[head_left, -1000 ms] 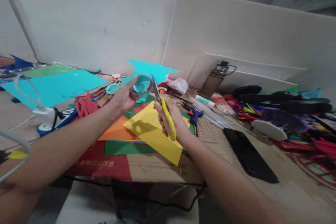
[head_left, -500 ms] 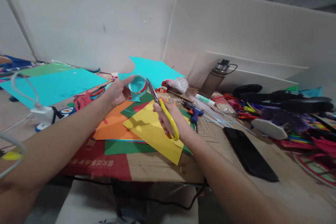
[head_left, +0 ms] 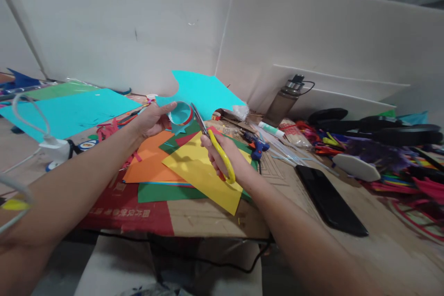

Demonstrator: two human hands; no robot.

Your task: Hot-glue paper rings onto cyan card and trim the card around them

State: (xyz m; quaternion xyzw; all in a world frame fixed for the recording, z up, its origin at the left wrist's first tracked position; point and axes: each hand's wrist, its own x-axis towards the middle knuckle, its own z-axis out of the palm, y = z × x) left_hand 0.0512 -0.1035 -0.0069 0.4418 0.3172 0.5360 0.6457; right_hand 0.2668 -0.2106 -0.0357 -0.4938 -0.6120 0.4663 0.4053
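Note:
My left hand (head_left: 157, 118) pinches a piece of turquoise paper (head_left: 179, 130) together with a red-edged ring (head_left: 190, 113) that looks like a roll of tape. In my right hand (head_left: 225, 150) is a pair of scissors (head_left: 222, 155) with yellow handles, blades pointing up and away from me. The blade tips sit close to the right side of the ring; whether they touch it I cannot tell. Beneath both hands lie sheets of yellow paper (head_left: 194, 166), orange paper (head_left: 149, 164) and green paper (head_left: 163, 194).
Large turquoise sheets lie at the back (head_left: 208, 90) and left (head_left: 79, 111). To the right are a blue glue gun (head_left: 257, 149), a glue stick (head_left: 271, 129), a dark bottle (head_left: 282, 104) and a black phone (head_left: 328, 199). A white charger (head_left: 55, 151) stands near my left forearm. White boards (head_left: 121, 23) rise behind.
The scissors and the held paper and ring have shifted slightly left in view. The paper and ring are tilted a little differently; both hands keep their hold.

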